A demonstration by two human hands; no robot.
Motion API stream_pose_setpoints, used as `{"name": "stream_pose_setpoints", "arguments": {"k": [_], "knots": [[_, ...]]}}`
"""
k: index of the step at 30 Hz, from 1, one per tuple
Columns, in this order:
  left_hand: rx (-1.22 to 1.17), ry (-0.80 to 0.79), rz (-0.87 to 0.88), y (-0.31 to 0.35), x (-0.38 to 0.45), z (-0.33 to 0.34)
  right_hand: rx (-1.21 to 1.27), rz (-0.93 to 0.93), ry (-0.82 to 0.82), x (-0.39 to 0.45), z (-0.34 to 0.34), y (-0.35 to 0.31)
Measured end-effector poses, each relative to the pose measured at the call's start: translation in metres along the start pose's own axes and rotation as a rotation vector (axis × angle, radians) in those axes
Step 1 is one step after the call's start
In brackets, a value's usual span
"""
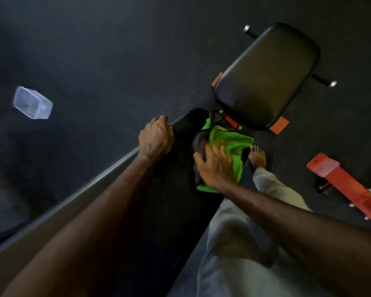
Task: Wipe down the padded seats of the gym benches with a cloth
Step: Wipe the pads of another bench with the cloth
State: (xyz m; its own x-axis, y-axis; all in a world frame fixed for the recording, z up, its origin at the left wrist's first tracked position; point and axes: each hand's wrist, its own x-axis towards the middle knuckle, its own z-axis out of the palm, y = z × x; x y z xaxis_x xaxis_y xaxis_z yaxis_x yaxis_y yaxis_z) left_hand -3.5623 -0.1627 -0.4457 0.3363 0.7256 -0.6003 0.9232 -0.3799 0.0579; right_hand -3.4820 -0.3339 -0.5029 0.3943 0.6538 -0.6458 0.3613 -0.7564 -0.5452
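Wiping the pad (pixel 171 189) end with the cloth (pixel 227 142).
Our right hand (pixel 214 168) presses it flat, fingers spread; left hand (pixel 155 136) curls over the pad edge to brace.

A clear plastic tub (pixel 33 103) lies tipped on the dark floor (pixel 116 61); an orange frame (pixel 347 185) lies right.

Dim dark speckled floor (pixel 116 50), a clear plastic tub (pixel 33 103) lying on it.
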Motion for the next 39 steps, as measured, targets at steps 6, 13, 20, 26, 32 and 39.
{"name": "stream_pose_setpoints", "arguments": {"k": [6,13,20,26,32,39], "knots": [[0.116,-0.123,-0.122,-0.047,-0.048,-0.032,-0.021,-0.457,-0.053,-0.015,-0.012,0.013],[0.082,-0.042,-0.115,-0.052,-0.083,-0.034,-0.017,-0.651,-0.108,-0.080,0.000,-0.020],[0.123,-0.139,-0.095,-0.052,-0.091,-0.031,-0.031,-0.138,0.055,-0.076,0.009,-0.021],[0.160,-0.178,-0.162,-0.034,-0.082,-0.025,-0.001,-0.467,-0.008,-0.070,-0.012,0.029],[0.232,-0.144,-0.181,-0.025,-0.068,-0.012,0.007,-0.503,0.126,-0.117,0.019,-0.010],[0.226,-0.174,-0.186,-0.023,-0.050,-0.009,0.145,-0.302,0.169,-0.091,0.008,0.016]]}}
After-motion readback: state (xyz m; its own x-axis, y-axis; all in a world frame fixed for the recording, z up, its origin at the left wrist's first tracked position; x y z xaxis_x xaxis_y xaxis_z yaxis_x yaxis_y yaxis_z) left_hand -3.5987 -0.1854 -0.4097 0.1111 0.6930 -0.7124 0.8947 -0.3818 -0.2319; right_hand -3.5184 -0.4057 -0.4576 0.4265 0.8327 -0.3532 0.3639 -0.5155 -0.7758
